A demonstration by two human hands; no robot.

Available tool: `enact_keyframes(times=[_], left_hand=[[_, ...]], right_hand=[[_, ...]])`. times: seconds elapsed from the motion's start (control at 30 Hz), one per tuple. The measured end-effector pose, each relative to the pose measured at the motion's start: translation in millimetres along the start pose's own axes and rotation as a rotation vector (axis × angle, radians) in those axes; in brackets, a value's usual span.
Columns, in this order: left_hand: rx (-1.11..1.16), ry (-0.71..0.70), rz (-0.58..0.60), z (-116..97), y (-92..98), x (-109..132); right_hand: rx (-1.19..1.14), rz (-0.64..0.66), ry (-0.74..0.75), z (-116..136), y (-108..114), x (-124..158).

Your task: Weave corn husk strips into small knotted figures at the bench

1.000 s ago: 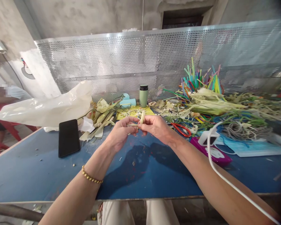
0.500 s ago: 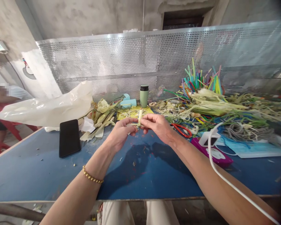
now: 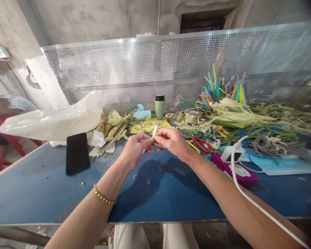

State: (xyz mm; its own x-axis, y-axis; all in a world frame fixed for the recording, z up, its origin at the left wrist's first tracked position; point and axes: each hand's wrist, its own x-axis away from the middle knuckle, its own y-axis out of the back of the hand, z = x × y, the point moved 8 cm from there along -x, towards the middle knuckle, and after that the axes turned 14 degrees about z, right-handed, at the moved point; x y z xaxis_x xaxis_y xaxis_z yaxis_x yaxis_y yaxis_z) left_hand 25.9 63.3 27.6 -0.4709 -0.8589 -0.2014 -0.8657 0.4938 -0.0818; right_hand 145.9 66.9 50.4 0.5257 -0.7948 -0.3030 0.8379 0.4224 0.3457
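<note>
Over the blue table (image 3: 93, 204), my left hand (image 3: 134, 148) and my right hand (image 3: 173, 143) meet fingertip to fingertip. Both pinch a small pale yellow-green piece of corn husk (image 3: 154, 129), whose upper end stands up between them. The fingers hide its lower part. Behind the hands, scraps lie on a yellow sheet (image 3: 134, 129). Red-handled scissors (image 3: 206, 149) lie to the right of my right hand. Left of my left hand is a heap of dried husks (image 3: 114, 133).
A black phone (image 3: 77, 154) and a pale plastic bag (image 3: 57, 121) lie left. A green tumbler (image 3: 159, 108) stands at the back. Rightward are husks (image 3: 230, 114), colourful pipe cleaners (image 3: 223, 88), a purple box (image 3: 245, 174), a blue mask (image 3: 282, 166) and a white cable (image 3: 234, 173). A person (image 3: 5, 107) sits far left.
My fingertips have come closer together around the husk piece, and less of it shows. My right hand has shifted slightly left and down. The other things lie as before.
</note>
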Motion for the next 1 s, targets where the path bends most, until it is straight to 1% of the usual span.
enact_keyframes(times=[0.1,0.3,0.5,0.7,0.77,0.9,1.0], left_hand=[[-0.025,0.003,0.004,1,-0.8,-1],[-0.047,0.064,0.031,2,-6.3,1],[-0.058,0.067,-0.032,6,2.5,1],[-0.067,0.151,-0.010,9,-3.6,2],[-0.075,0.167,-0.023,10,-4.5,2],[-0.106,0.122,-0.094,9,-0.9,1],[-0.101,0.091,-0.115,8,0.8,1]], right_hand=[[0.002,-0.010,-0.001,-3,0,0],[0.024,-0.019,0.037,-3,0,-1],[0.172,-0.050,0.004,-5,2,-1],[0.255,-0.086,-0.012,-8,3,-2],[0.292,-0.099,-0.022,-9,3,-3],[0.333,-0.116,-0.042,-11,1,-3],[0.342,-0.135,-0.042,-11,1,-2]])
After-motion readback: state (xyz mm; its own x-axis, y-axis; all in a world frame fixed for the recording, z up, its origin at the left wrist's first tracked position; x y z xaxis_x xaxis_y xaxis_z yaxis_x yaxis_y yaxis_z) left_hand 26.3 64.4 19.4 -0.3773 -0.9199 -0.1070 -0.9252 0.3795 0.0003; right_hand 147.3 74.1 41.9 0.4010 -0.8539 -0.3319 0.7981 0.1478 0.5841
